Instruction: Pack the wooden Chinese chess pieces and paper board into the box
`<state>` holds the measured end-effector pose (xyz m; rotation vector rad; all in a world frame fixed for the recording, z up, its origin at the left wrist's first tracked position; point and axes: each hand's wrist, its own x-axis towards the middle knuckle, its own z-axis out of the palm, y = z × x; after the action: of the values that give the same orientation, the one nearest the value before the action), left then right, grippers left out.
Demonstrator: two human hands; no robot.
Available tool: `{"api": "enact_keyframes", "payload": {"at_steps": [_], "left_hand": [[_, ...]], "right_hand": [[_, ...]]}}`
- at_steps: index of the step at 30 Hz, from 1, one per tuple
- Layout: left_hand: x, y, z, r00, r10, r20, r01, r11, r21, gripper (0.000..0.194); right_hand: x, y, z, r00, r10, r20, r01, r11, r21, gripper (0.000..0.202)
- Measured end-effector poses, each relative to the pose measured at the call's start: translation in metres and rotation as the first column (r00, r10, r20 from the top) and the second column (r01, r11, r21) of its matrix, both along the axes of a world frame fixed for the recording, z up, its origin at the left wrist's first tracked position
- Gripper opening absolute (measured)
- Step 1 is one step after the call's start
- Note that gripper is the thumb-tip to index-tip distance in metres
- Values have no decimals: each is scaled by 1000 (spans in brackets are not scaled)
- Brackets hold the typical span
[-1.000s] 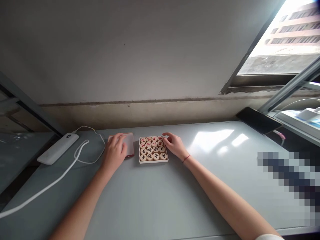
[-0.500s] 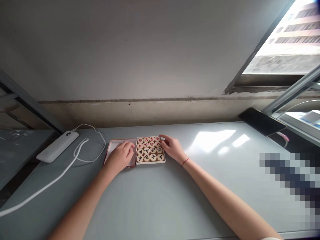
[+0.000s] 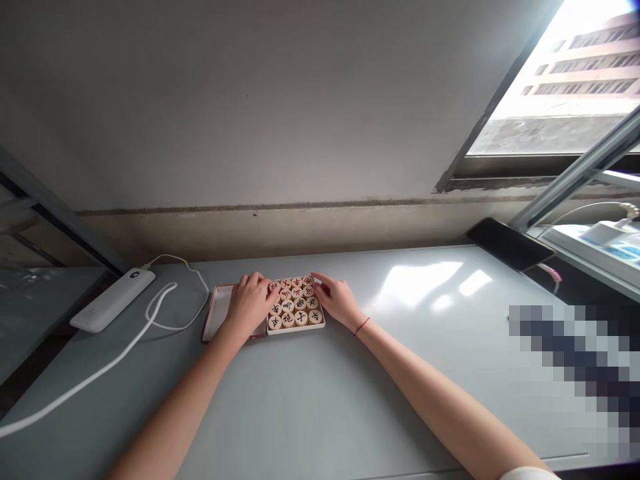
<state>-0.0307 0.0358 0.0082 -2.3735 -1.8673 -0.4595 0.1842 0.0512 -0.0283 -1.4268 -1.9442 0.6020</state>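
A shallow white box [image 3: 296, 329] holds round Chinese chess pieces [image 3: 300, 304] in rows, red characters at the back and black in front. Against its left side lies a reddish-rimmed lid [image 3: 218, 313], its pale inside facing up. My left hand [image 3: 250, 301] reaches over the lid's right part, thumb and fingers apart at the box's back left pieces. It covers some pieces on that side. My right hand [image 3: 339, 301] rests against the box's right edge, index finger stretched along the back corner and thumb near the right-hand pieces. No piece is lifted.
A white power bank [image 3: 113, 300] lies at the left with a white cable [image 3: 100, 370] curving towards me. At the back right, a black phone-like slab [image 3: 510, 243] leans by a metal post. The grey table [image 3: 320, 413] meets a wall behind; a blurred patch covers the right side.
My left hand has moved from over the lid to the box's left pieces. My right hand stays at the box's right edge. The whole view has shifted slightly.
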Motion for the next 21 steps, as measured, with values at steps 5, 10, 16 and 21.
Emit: {"api": "enact_keyframes", "payload": {"at_steps": [5,10,16,21], "left_hand": [[3,-5,0,998,47,35,-48,999,25,14],[3,-7,-3,997,46,58,-47,999,23,15],[7,-9,-6,995,91,48,-94,994,62,21],[12,-14,-6,982,168,-91,-148,970,191,28]], "right_hand": [[-2,-3,3,999,3,-46,-3,1000,-17,45],[-2,-4,4,983,-39,-179,41,999,6,44],[-4,-6,4,983,-37,-179,45,998,40,35],[-5,-4,3,993,-36,-110,41,998,42,30]]}}
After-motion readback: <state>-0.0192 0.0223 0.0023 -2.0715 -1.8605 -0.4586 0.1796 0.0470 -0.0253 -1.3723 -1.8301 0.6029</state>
